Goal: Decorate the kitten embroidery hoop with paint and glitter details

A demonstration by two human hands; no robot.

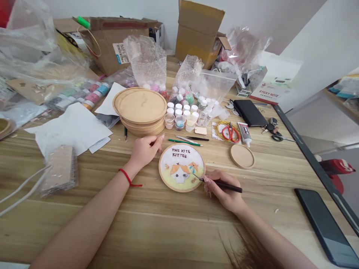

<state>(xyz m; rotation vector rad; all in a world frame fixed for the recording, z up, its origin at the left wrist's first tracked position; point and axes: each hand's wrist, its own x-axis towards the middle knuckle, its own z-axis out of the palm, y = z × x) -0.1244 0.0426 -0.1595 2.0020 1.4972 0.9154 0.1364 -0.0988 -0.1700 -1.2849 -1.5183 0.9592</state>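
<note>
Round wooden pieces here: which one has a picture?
The hoop between the left hand and right hand; the stack and small disc are bare wood.

Round embroidery hoop on wooden table, near centre. Left hand behind and left of hoop, fingertips near rim. Right hand at hoop's right rim, holding pointed tool, tip over fabric. Wooden disc stack behind left hand. Small jars right of stack. Slim tools, kinds hard to tell, between jars and hoop. Scissors right of these, glue tube just beside scissors. Single wooden disc in front of both. Tablet far right, near table edge. Cardboard boxes along back.
</note>
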